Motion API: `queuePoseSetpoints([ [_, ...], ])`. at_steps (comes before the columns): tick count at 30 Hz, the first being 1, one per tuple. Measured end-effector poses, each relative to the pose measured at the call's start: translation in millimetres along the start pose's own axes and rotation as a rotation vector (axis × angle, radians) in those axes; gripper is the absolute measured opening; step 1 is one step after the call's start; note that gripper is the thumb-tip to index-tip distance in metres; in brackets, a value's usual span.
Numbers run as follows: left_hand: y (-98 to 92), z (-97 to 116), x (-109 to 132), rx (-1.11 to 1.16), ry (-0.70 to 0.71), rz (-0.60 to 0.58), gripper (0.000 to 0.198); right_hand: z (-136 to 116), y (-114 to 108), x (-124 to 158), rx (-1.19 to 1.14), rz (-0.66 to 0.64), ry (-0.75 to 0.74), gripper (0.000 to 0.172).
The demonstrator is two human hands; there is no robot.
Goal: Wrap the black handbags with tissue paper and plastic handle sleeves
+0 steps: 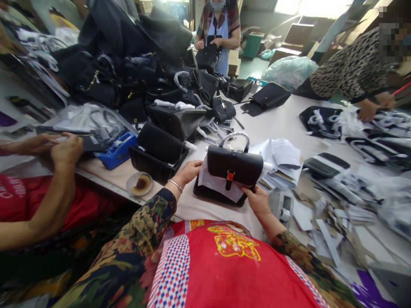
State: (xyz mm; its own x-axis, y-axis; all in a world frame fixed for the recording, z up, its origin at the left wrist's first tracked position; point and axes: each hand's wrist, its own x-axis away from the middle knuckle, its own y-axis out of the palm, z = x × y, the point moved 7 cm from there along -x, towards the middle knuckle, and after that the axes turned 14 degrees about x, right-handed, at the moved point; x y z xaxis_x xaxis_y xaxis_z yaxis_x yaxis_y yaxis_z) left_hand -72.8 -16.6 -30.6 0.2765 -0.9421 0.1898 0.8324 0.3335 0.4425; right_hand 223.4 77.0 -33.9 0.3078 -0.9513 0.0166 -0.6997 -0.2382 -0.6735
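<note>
A small black handbag (235,161) stands on the table in front of me, with a wrapped top handle and a gold-toned buckle on its flap strap. White tissue paper (213,185) lies between the flap and the front of the bag. My left hand (191,171) holds the bag at its left side, the fingertips partly hidden behind the paper. At the lower right corner, my right hand (259,201) grips the bag's edge beside the flap. Close on the left stands another black bag (157,149), its flap raised.
A blue tape dispenser (117,150) and a round dish (139,184) with brown stuff sit to the left. White paper sheets (282,158) lie to the right. Black bags (128,77) pile up at the back left. A co-worker's hands (66,149) work at the far left; other people stand opposite.
</note>
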Motion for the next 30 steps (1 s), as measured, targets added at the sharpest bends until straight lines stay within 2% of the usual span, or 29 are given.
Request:
queuePoseSetpoints([
  [2,1.8,4.1,4.4,0.062,-0.020,-0.028,0.033,3.3,-1.4,-3.3,0.003,-0.013,-0.010,0.039],
  [7,20.0,20.1,19.5,0.189,-0.052,-0.200,0.048,3.6,-0.7,-6.3,0.073,-0.029,-0.035,0.041],
  [9,22.6,22.7,19.2,0.093,-0.006,-0.158,0.053,-0.6,-2.4,-7.0,0.118,-0.044,-0.046,0.040],
  [12,19.1,16.1,12.7,-0.138,0.019,0.000,0.049,-12.1,-16.8,-2.1,0.156,-0.013,-0.084,0.040],
  [14,16.9,8.0,9.0,-0.185,-0.002,0.063,0.042,-20.7,-38.9,7.7,0.171,0.135,-0.085,0.045],
  [16,16.5,0.4,7.3,-0.140,-0.022,0.065,0.039,-28.3,-60.5,22.6,0.161,0.300,-0.060,0.047],
  [17,16.4,-3.0,7.2,-0.109,-0.033,0.056,0.038,-32.2,-66.2,29.7,0.144,0.337,-0.052,0.045],
  [20,14.4,-9.6,7.9,-0.049,-0.053,0.036,0.039,-44.2,-63.0,41.1,0.106,0.280,-0.064,0.040],
  [23,12.5,-4.7,10.2,-0.133,-0.013,0.012,0.036,-48.2,-54.9,38.7,0.085,0.240,-0.044,0.043],
  [25,13.0,11.3,16.2,-0.285,0.101,0.020,0.035,-47.5,-54.4,32.2,0.061,0.249,-0.043,0.041],
  [26,13.2,25.5,22.4,-0.390,0.213,0.069,0.036,-47.3,-55.7,28.7,0.057,0.260,-0.059,0.039],
  [28,17.6,61.6,45.4,-0.629,0.519,0.255,0.039,-47.6,-60.0,22.7,0.073,0.284,-0.114,0.035],
  [30,33.7,89.3,74.2,-0.824,0.785,0.415,0.033,-48.4,-63.8,19.5,0.105,0.301,-0.176,0.031],
])
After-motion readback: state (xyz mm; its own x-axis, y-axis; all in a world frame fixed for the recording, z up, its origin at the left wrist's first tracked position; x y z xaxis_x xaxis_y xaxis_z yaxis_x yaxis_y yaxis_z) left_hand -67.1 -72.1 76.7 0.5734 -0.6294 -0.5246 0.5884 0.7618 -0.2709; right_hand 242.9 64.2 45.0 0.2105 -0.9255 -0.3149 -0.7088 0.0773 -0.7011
